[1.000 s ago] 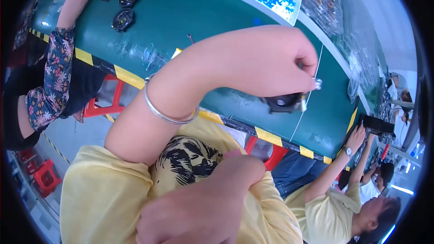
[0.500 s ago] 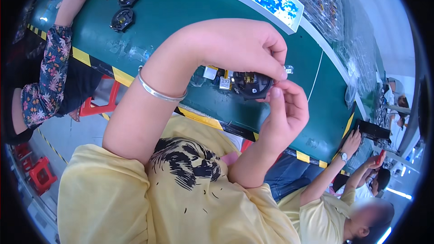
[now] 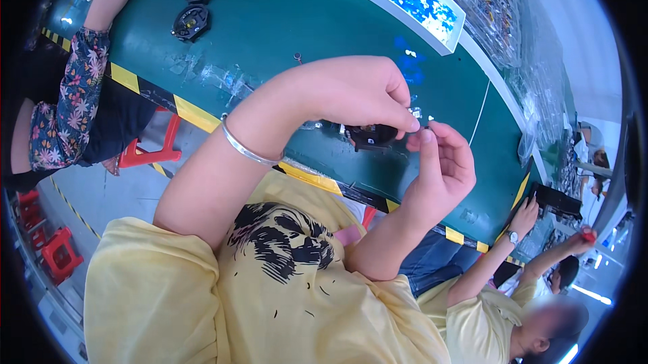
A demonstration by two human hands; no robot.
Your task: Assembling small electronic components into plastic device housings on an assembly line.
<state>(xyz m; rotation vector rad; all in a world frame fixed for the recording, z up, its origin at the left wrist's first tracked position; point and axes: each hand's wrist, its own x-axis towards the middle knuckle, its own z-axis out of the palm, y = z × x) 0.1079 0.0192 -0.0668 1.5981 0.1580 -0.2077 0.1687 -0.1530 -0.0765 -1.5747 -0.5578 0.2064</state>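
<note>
Black round part (image 3: 372,136) pinched in left hand (image 3: 351,94); right hand (image 3: 442,165) fingertips pinch small piece beside it.

Left hand (image 3: 351,94) grips small black part (image 3: 372,136) above green surface (image 3: 283,20); right hand (image 3: 442,168) pinches at its edge, maybe touching. Three black parts (image 3: 191,0) far left, blue tray (image 3: 408,1) beyond.

Green table (image 3: 283,20); white tray (image 3: 412,3), blue pieces; red stools (image 3: 57,256).

Yellow short-sleeved shirt (image 3: 270,296) with black print, silver bangle (image 3: 246,150) on left wrist
</note>
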